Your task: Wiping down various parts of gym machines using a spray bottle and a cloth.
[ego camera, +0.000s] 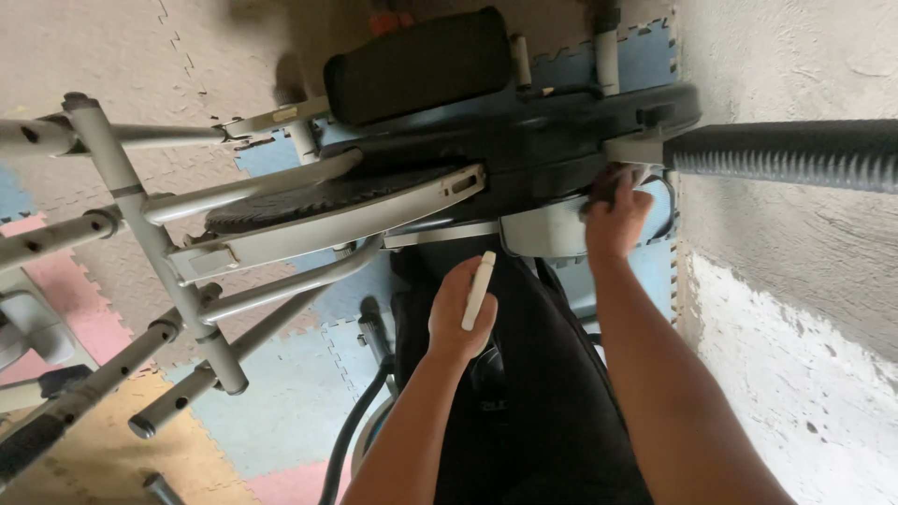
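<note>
Left hand [460, 313] clamped on white marker [478, 291], right hand [615, 217] at two o'clock gripping dark cloth [606, 190] against exercise bike housing [552, 229], wiping apparently unfinished.

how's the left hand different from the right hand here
The left hand is closed around a slim white stick-shaped object, held clear of the machine. The right hand reaches farther forward and presses a dark cloth against the exercise machine's grey housing. Both are bare, with bare forearms.

Two hands [460, 318], one white marker-like stick [479, 290], one exercise machine [486, 159], one black padded seat [418, 65].
</note>
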